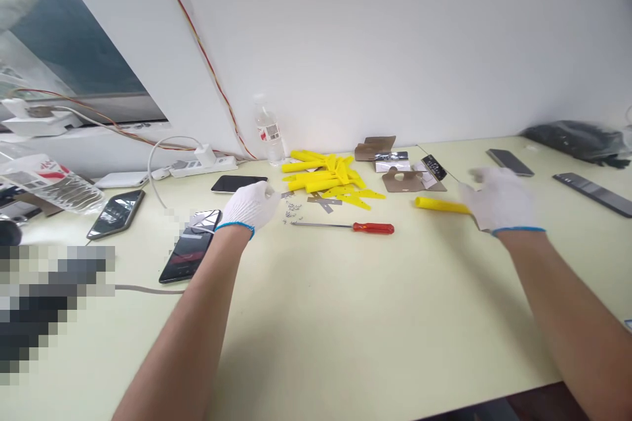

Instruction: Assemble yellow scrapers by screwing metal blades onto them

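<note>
The left gloved hand (249, 206) is being held with its fingers drawn narrow, and whether anything is being pinched cannot be told. A scatter of small screws (292, 212) is being shown just off its 3 o'clock. The right gloved hand (501, 200) is being held with its blurred fingers spread wide, a yellow rod (441, 205) being seen just beside it at 9 o'clock. A red-handled screwdriver (372, 228) is being rested between the hands, below yellow plastic strips (320, 174).
</note>
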Demonstrator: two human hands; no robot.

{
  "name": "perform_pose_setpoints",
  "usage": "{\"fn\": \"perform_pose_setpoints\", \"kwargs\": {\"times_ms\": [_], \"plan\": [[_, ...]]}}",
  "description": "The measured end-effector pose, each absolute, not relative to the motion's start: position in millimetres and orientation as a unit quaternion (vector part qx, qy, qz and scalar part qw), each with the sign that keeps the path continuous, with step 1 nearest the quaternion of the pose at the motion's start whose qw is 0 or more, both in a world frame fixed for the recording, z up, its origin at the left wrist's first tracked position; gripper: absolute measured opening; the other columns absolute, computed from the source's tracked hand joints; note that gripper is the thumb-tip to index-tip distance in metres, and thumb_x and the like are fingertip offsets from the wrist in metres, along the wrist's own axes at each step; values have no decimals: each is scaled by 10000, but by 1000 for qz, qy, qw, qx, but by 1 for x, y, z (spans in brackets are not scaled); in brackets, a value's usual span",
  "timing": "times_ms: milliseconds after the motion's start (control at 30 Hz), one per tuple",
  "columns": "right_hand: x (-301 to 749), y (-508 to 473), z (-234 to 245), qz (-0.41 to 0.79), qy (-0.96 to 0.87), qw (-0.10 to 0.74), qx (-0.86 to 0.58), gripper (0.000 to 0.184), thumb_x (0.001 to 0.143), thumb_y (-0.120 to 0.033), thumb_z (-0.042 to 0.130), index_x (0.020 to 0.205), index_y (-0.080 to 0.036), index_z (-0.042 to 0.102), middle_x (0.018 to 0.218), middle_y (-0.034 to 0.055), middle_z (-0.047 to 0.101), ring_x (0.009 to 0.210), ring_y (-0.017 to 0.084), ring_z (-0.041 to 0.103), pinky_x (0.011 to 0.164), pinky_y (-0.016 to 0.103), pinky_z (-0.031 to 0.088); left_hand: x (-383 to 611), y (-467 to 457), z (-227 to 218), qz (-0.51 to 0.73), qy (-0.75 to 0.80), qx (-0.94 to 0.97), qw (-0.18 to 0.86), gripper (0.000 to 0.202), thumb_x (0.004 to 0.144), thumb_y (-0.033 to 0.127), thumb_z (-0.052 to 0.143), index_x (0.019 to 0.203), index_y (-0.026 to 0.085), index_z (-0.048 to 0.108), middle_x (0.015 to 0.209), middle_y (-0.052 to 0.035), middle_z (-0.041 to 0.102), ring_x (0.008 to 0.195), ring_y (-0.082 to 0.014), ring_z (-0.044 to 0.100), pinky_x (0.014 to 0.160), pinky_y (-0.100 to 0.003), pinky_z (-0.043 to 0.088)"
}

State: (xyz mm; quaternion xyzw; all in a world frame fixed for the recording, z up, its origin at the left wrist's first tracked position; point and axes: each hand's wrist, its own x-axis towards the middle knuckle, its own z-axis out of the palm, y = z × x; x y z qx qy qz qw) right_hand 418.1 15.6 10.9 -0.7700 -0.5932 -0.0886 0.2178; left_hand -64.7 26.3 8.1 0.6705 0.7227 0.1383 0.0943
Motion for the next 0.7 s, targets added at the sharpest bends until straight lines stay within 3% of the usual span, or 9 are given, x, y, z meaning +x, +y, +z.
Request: {"fn": "perform_pose_setpoints", "kwargs": {"times_ms": [100,167,233,333,500,700], "plan": [[348,24,15,-8,-709,176,-683,207,948,-307,679,1032,-175,814,1112,168,763,999,265,693,854,357,487,-55,25,3,170,710,675,106,318,937,469,534,960,217,727,989,-129,748,895,-305,659,755,-383,471],[306,33,16,31,-765,116,-633,227,952,-288,641,1052,-170,807,1014,120,781,913,249,687,820,328,479,-42,27,0,192,685,696,96,326,944,439,539,1040,206,746,1056,-138,744,962,-307,667,830,-394,498],[275,43,17,69,-771,74,-628,248,952,-267,623,1070,-153,808,1006,120,788,900,252,689,782,317,466,-25,34,-3,213,658,719,70,386,956,435,542,1178,192,746,1201,-159,717,1078,-320,657,942,-419,507],[252,56,15,71,-762,89,-638,320,964,-222,595,1212,-139,782,1137,134,790,1001,260,702,827,312,468,3,54,-8,209,632,746,35,466,984,446,523,1314,182,721,1349,-177,660,1230,-351,601,1069,-459,478],[252,59,8,83,-763,107,-632,292,1004,-245,566,1176,-148,781,1174,117,796,1064,248,709,875,299,484,33,88,-12,79,613,786,0,432,940,469,578,1168,148,753,1255,-198,689,1187,-398,618,977,-492,517],[264,58,2,91,-751,108,-645,271,995,-266,578,1121,-163,794,1125,104,800,980,232,714,826,293,479,37,94,-9,26,592,806,5,405,920,429,608,1175,144,743,1286,-216,704,1188,-414,651,952,-485,525]]}}
